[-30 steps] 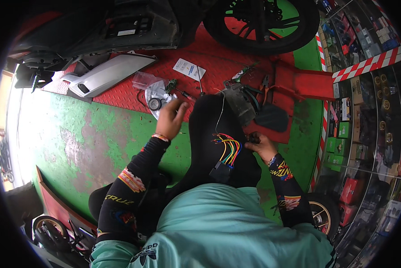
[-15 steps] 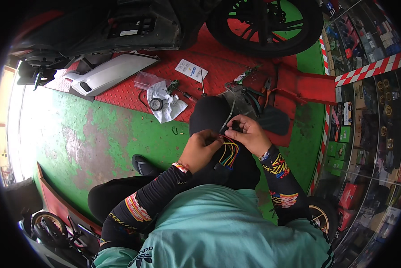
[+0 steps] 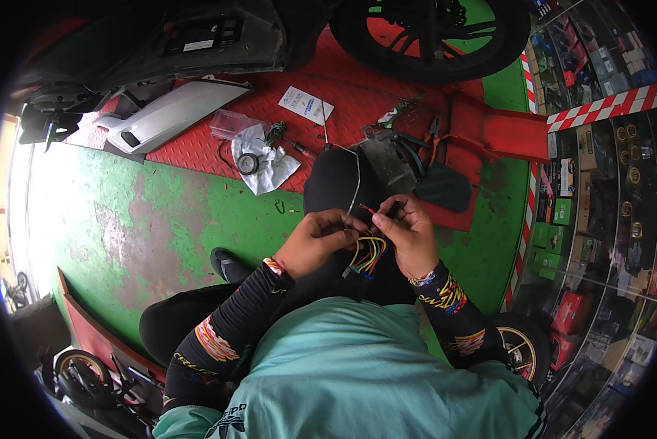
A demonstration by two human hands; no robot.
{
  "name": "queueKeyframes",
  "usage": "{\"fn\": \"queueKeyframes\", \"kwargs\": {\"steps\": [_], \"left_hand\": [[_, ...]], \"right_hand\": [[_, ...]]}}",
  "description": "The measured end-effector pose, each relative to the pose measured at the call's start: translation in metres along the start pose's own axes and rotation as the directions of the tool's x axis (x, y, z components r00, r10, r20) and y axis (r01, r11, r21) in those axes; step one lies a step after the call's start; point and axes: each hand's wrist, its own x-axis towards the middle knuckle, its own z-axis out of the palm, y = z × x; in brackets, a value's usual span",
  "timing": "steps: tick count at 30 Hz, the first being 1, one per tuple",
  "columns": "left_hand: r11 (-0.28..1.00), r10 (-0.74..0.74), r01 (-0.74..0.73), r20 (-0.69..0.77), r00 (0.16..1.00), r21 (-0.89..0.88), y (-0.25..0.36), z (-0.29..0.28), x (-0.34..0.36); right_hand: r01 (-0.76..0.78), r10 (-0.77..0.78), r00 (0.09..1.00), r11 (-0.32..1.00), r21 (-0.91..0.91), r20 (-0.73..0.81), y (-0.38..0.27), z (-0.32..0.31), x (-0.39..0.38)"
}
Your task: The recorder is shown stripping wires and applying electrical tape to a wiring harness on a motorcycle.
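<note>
Pinching: left hand and right hand nip the coloured wire bundle
Beyond grip: white rag, pliers

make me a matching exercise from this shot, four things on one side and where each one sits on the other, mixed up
Things:
1. bundle of coloured wires
2. white rag
3. grey body panel
4. black wheel

Places:
a. on the red plate at upper left, by the green floor's edge
b. top of the picture, above the red plate
c. between the left hand and right hand
d. crumpled on the red plate, beside a clear plastic bag

Pairs: 1-c, 2-d, 3-a, 4-b
</note>
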Motion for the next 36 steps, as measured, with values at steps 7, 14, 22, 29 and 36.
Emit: {"fn": "queueKeyframes", "kwargs": {"steps": [7, 14, 22, 29, 36], "left_hand": [[0.996, -0.029, 0.028, -0.021, 0.999, -0.086, 0.004, -0.018, -0.005], [0.962, 0.125, -0.048, -0.277, 0.953, 0.269, -0.007, -0.005, -0.009], [0.471, 0.653, -0.264, -0.132, 0.746, 0.841, 0.010, 0.012, -0.016], [0.734, 0.461, -0.468, 0.145, 0.876, 0.493, 0.019, 0.005, -0.016], [0.815, 0.430, -0.490, 0.244, 0.869, 0.308, 0.009, -0.007, -0.015]], "right_hand": [[0.041, -0.052, 0.994, 0.993, 0.109, 0.097, -0.010, -0.005, -0.021], [0.066, -0.097, 0.975, 0.986, 0.155, 0.201, -0.014, -0.004, -0.037], [0.016, -0.061, 0.966, 0.984, 0.178, 0.250, -0.015, 0.013, -0.049], [0.062, -0.109, 0.947, 0.985, 0.162, 0.303, -0.009, 0.027, -0.053], [0.059, -0.107, 0.955, 0.982, 0.178, 0.277, -0.010, 0.024, -0.049]]}}
